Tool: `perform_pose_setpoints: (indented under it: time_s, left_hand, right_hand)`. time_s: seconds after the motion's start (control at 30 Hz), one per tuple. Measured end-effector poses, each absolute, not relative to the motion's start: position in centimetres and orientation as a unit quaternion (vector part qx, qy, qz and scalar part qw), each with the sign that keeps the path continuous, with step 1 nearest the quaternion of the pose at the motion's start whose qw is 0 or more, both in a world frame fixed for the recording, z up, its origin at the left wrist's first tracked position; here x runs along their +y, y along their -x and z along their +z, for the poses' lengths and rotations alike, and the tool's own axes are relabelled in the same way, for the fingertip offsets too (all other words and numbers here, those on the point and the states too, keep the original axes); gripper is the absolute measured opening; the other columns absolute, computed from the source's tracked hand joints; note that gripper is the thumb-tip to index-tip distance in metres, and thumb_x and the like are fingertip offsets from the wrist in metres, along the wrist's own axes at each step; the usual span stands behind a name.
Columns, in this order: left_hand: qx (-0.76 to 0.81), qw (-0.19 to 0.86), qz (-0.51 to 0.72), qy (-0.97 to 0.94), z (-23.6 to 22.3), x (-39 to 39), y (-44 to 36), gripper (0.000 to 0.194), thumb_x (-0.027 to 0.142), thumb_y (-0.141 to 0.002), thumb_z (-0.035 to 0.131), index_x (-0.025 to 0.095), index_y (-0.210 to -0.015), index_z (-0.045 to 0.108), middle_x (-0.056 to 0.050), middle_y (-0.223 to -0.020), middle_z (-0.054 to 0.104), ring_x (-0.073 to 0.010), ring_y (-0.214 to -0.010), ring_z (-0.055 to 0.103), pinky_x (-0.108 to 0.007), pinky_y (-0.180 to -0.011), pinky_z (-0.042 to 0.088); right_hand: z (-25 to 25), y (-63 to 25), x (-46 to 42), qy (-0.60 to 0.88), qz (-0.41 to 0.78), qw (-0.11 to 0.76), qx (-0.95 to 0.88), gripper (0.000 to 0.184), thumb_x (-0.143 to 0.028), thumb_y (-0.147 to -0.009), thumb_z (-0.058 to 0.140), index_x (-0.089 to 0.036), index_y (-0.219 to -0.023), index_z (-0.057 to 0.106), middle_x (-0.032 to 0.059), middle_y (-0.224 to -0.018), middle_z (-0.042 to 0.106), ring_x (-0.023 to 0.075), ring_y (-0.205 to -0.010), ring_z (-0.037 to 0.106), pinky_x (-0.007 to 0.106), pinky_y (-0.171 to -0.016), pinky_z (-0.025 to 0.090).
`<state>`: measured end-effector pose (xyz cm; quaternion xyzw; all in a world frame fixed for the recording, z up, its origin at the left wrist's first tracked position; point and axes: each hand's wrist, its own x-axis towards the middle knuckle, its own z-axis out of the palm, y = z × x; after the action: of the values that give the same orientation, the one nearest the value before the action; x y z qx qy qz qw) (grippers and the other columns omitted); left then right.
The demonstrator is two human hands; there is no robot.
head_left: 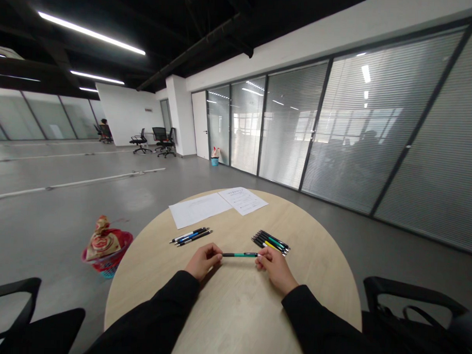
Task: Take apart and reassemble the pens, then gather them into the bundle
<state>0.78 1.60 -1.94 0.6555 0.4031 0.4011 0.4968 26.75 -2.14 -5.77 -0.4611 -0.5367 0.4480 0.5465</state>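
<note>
A green and black pen (240, 255) lies level between my two hands over the round wooden table (231, 311). Its dark left end is pinched by the fingers of my left hand (204, 261). At the other end, by the clip, the thumb and fingers of my right hand (276, 270) close on it. Just beyond my right hand is a group of several pens (272, 241), black, green and yellow. Beyond my left hand lies a smaller group of pens (191, 236), with blue, white and black barrels.
Two printed sheets of paper (200, 209) lie overlapping at the table's far edge. On the floor at the left stands a basket (108, 255) with a paper bag in it. Black chairs flank the table, one at the left (33, 314) and one at the right (413, 291).
</note>
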Motion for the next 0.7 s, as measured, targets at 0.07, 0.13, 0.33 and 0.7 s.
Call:
perform_pose_setpoints:
  time_s: [0.07, 0.13, 0.33, 0.7]
  left_hand:
    - [0.405, 0.494, 0.402, -0.656, -1.79, 1.55, -0.81, 0.029, 0.039, -0.069, 0.074, 0.015, -0.072, 0.058, 0.002, -0.057, 0.061, -0.0125, -0.053, 0.055, -0.025, -0.056, 0.042]
    - [0.407, 0.49, 0.401, -0.658, -1.67, 1.51, -0.82, 0.028, 0.039, -0.069, 0.074, 0.015, -0.072, 0.058, 0.002, -0.057, 0.061, -0.0124, -0.053, 0.055, -0.025, -0.056, 0.042]
    - [0.408, 0.49, 0.399, -0.659, -1.89, 1.66, -0.77, 0.029, 0.039, -0.069, 0.073, 0.015, -0.071, 0.058, 0.002, -0.056, 0.061, -0.0122, -0.053, 0.054, -0.025, -0.056, 0.042]
    - [0.418, 0.478, 0.397, -0.663, -1.68, 1.5, -0.75, 0.03, 0.041, -0.068, 0.073, 0.016, -0.072, 0.058, 0.002, -0.059, 0.061, -0.0133, -0.056, 0.056, -0.026, -0.057, 0.042]
  right_hand:
    - [-5.6, -26.71, -2.21, 0.462, 0.445, 0.545, -0.54, 0.018, -0.034, -0.079, 0.062, -0.017, -0.081, 0.056, 0.0028, -0.069, 0.067, 0.0143, -0.059, 0.061, 0.026, -0.057, 0.044]
    - [-5.52, -26.7, -2.22, 0.465, 0.44, 0.544, -0.543, 0.018, -0.034, -0.079, 0.062, -0.017, -0.081, 0.056, 0.0027, -0.068, 0.067, 0.0143, -0.058, 0.061, 0.026, -0.056, 0.044]
    - [-5.59, -26.81, -2.15, 0.461, 0.444, 0.541, -0.545, 0.02, -0.036, -0.079, 0.061, -0.017, -0.082, 0.057, 0.0037, -0.07, 0.068, 0.0143, -0.059, 0.061, 0.025, -0.056, 0.045]
    - [-5.41, -26.91, -2.21, 0.459, 0.439, 0.534, -0.558, 0.03, -0.046, -0.081, 0.062, -0.017, -0.078, 0.057, 0.0047, -0.071, 0.068, 0.0144, -0.058, 0.061, 0.026, -0.056, 0.046]
